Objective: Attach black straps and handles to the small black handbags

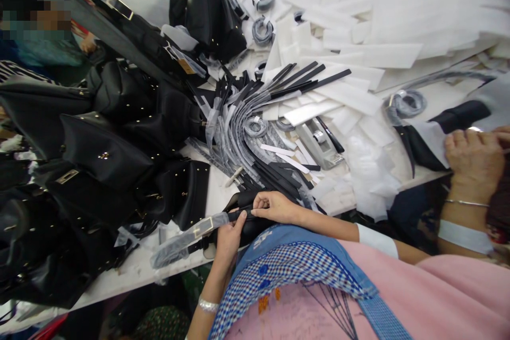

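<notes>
Close to my apron, my left hand (228, 239) closes its thumb over a black strap (246, 213) near the table's front edge. My right hand (277, 206) pinches the same strap from the other side, fingers bent together. From the strap, a buckle end (204, 227) with a gold frame, wrapped in clear plastic, runs out to the left. Behind and under my hands lies a black bag (252, 229), partly hidden by my hands and apron. Just beyond, a thick bundle of plastic-wrapped black straps (235, 127) curves across the table.
Black bags (105, 143) with gold studs are heaped at the left. White foam sheets (422, 10) cover the back right. A tape dispenser (316, 141) stands past the straps. At the right, a co-worker's hand (474, 162) rests by a black leather piece (422, 146).
</notes>
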Available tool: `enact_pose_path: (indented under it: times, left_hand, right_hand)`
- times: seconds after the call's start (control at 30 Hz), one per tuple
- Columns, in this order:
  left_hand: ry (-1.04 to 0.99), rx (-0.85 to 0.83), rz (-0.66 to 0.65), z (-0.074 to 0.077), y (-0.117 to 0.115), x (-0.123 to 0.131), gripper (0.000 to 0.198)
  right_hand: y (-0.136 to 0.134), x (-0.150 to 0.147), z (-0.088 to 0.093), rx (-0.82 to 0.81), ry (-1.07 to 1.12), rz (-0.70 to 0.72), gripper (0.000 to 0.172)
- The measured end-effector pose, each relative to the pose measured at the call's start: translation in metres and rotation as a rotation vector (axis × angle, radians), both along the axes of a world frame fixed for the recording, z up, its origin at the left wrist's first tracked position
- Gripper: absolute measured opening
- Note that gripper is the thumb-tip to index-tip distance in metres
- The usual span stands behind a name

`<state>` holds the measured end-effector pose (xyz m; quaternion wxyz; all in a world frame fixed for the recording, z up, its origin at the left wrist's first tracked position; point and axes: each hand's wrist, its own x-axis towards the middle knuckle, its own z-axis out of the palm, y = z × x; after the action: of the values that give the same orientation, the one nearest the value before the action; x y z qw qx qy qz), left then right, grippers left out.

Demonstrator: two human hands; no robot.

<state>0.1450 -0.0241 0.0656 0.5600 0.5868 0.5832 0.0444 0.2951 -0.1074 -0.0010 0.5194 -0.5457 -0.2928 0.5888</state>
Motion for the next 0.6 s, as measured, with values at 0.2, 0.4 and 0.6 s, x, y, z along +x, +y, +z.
enact_pose_path:
  times: [0.2,0.4,0.6]
  left_hand:
    - [-0.047,-0.014,0.016,-0.0025,-0.0021,-0.0028,0.051]
    - [-0.074,0.017,-0.024,-0.0030,-0.0047,-0.0041,0.047]
    - [-0.022,0.111,-0.097,0.0000,-0.0070,-0.0013,0.038]
  right_hand:
    - [-0.0005,-0.0042,-0.0007,0.016,-0.043,-0.007,0.022]
    - [-0.0009,-0.0027,-0.0001,-0.046,-0.158,0.027,0.022]
    - [-0.0008,0.0017,0.0043,-0.057,-0.195,0.063,0.015]
